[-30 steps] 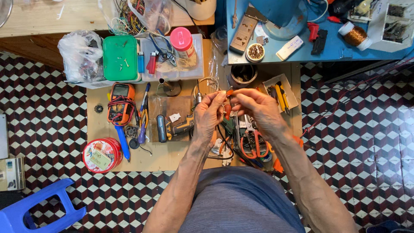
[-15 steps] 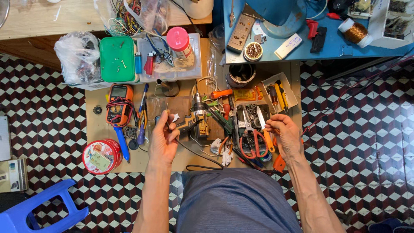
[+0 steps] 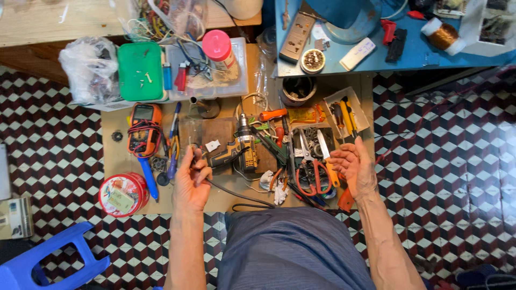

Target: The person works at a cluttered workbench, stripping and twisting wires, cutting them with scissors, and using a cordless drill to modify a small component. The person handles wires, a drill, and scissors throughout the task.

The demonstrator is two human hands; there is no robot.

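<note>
The left hand has its fingers curled around a slim black-handled tool with a trailing black cable, held low over the cluttered wooden tabletop, just left of a dark cordless drill. The right hand is empty, palm up, fingers loosely spread, just beside red-handled scissors. An orange multimeter lies further left.

Hands apart, left on soldering iron.
</note>
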